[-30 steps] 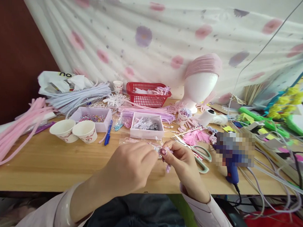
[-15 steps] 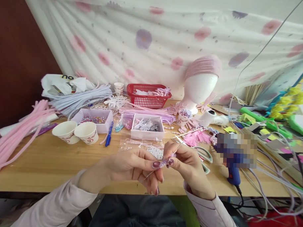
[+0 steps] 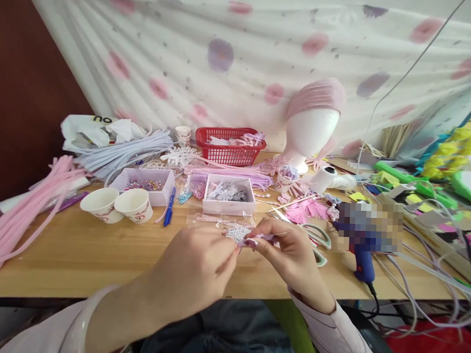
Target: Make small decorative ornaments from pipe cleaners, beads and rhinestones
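My right hand pinches a small lilac fuzzy piece between thumb and forefinger, above the front of the wooden table. My left hand is turned back-up with its fingers curled together beside that piece. Its fingertips are mostly hidden, so what they grip does not show. Just beyond the fingers lies a heap of white pearl beads on clear plastic. Scissors with pale green handles rest to the right of my right hand.
Two paper cups, a blue pen and open boxes of beads and white pieces stand ahead. Behind are a red basket and a foam head. A blue glue gun and cables crowd the right; pink stems lie left.
My left hand has rolled over, back upward, its fingertips now hidden. My right hand still pinches the lilac piece. The thin strand seen earlier is no longer visible.
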Available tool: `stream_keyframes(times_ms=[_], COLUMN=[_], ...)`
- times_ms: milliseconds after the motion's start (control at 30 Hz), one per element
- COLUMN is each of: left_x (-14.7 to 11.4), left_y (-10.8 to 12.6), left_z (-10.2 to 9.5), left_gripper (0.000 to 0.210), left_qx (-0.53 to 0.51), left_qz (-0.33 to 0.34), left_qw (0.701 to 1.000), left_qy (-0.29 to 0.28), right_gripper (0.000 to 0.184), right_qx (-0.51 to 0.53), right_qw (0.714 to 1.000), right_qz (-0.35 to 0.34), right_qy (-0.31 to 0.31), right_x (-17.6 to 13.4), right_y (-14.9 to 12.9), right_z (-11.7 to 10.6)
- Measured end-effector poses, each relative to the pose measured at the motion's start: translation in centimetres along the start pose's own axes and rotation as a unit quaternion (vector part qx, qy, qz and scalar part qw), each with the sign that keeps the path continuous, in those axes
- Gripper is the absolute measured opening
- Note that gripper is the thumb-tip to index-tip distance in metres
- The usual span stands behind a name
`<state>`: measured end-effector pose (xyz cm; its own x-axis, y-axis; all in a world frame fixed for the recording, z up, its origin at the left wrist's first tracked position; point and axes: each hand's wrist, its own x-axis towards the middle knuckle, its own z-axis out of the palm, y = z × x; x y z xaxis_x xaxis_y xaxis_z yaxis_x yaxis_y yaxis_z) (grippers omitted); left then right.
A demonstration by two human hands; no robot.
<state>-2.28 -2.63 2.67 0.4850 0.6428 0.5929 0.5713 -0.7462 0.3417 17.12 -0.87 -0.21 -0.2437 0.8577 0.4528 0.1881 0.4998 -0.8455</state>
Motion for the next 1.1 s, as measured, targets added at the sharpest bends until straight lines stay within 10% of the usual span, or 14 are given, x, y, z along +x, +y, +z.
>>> stream_keyframes(times_ms=[100, 200, 267, 367, 433, 567, 700, 833, 967, 1033, 1100], left_x=[-0.5, 0.1, 0.8, 1.3, 1.4, 1.2, 1.4, 1.6, 1.7, 1.6, 1.5], left_y=[0.8, 0.8, 0.3, -0.7, -1.2, -1.2, -0.6, -0.2, 0.0, 0.2, 0.5], left_z=[0.7, 0.4, -0.1, -0.1, 0.5, 2.0, 2.9, 2.9, 1.5, 0.5, -0.2], left_gripper=[0.029, 0.024, 0.025, 0.032, 0.036, 0.030, 0.023, 0.027, 0.022, 0.021, 0.025], left_qx=[0.100, -0.128, -0.401, -0.691, -0.772, -0.826, -0.811, -0.772, -0.585, -0.379, -0.138], left_qz=[0.043, -0.128, -0.265, -0.337, -0.343, -0.355, -0.351, -0.291, -0.214, -0.108, 0.047], left_qw=[0.990, 0.983, 0.868, 0.577, 0.439, 0.344, 0.402, 0.527, 0.766, 0.913, 0.989], left_qy=[0.094, 0.015, -0.120, -0.274, -0.306, -0.270, -0.240, -0.204, -0.161, -0.108, -0.036], right_gripper=[0.007, 0.014, 0.014, 0.010, 0.008, 0.008, 0.007, 0.003, 0.007, 0.010, 0.012], right_qx=[-0.061, -0.020, 0.010, 0.045, 0.058, 0.066, 0.090, 0.147, 0.197, 0.199, 0.190], right_qw=[0.991, 0.983, 0.979, 0.972, 0.971, 0.975, 0.972, 0.966, 0.965, 0.969, 0.975], right_qz=[-0.088, -0.143, -0.177, -0.209, -0.213, -0.193, -0.189, -0.170, -0.128, -0.104, -0.074], right_qy=[0.080, 0.111, 0.103, 0.093, 0.092, 0.091, 0.109, 0.129, 0.118, 0.102, 0.087], right_x=[-0.4, -0.7, -0.6, -0.4, -0.3, -0.5, -0.7, -0.9, -1.2, -1.3, -1.3], right_y=[0.3, 0.5, 0.6, 0.7, 0.6, 0.5, 0.6, 1.0, 1.4, 1.5, 1.3], right_z=[0.6, 0.6, 0.4, -0.1, -0.3, -0.3, 0.1, 0.7, 1.1, 1.0, 0.9])
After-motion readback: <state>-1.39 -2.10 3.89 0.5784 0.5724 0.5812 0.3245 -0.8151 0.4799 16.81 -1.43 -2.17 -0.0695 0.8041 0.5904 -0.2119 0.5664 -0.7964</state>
